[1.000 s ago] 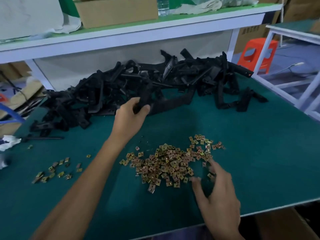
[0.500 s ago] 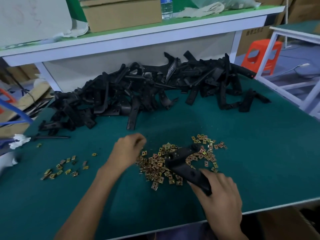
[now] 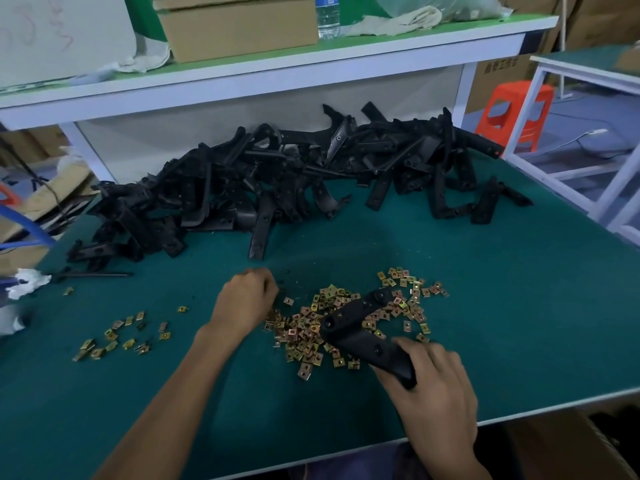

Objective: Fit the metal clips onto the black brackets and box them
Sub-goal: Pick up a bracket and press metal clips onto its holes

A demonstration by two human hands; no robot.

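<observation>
Barely begun, I'd say: the right hand [image 3: 433,382] has its grip clasped round one black bracket [image 3: 349,317], lower centre, laid across the metal clips [image 3: 304,329]. The left hand [image 3: 247,303] curls at the pile's edge; whether it holds a clip, I can't tell. The bracket heap [image 3: 277,188] across mid-frame waits on the desk [image 3: 519,306].

Two bare hands are seen. The left hand [image 3: 246,303] is shown with its forearm [image 3: 166,403], which is bare all the way to the lower edge. The right hand [image 3: 436,386] is shown only as far as the wrist [image 3: 460,453], likewise bare. Between the arms, at the lower edge, a blurred strip of dark bluish cloth [image 3: 381,462] is glimpsed; whether it is worn cannot be told.
</observation>
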